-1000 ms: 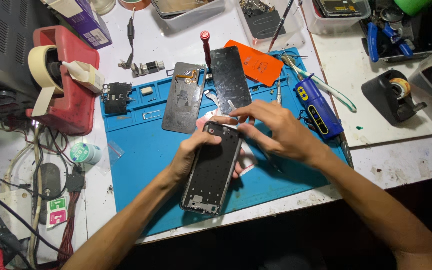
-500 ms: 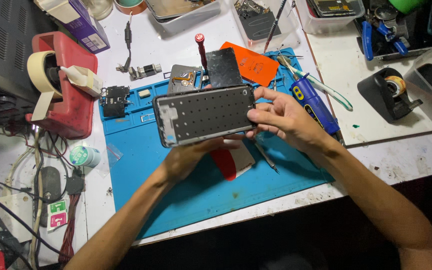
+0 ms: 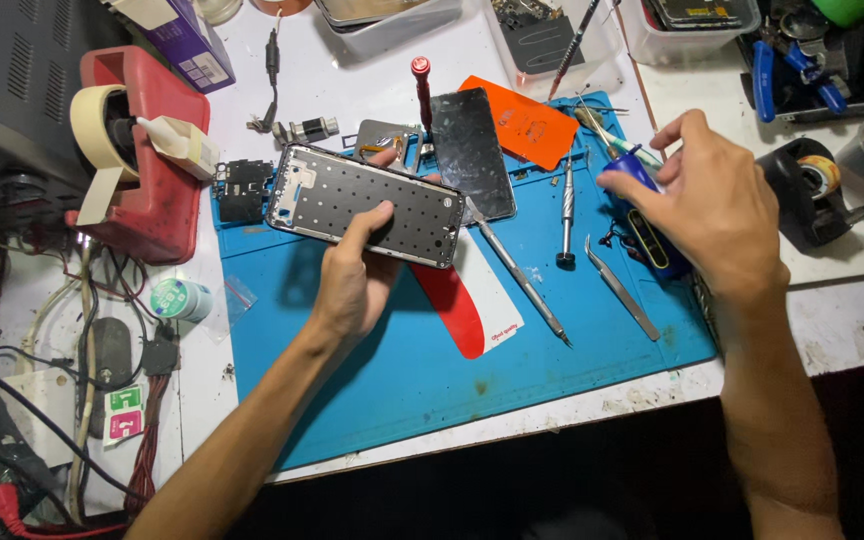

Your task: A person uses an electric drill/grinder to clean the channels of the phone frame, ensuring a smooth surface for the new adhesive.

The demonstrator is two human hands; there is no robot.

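Looking through the head view, the only one we have, we see the left hand alone carrying the phone frame, with the thumb pressed on its dark inner face and the other fingers closed under it. The frame is lifted above the blue work mat, lying long side across and tilted a little. Half a second ago both hands held this frame; now the right hand has left it and moved to the right side of the mat. There its fingers are closing around the blue electric screwdriver, but we cannot tell if the grip is already firm. So we judge that the inspection of the frame is finished and the screw work comes next. The tweezers, the metal spudger and the small screwdriver lie untouched between the hands.
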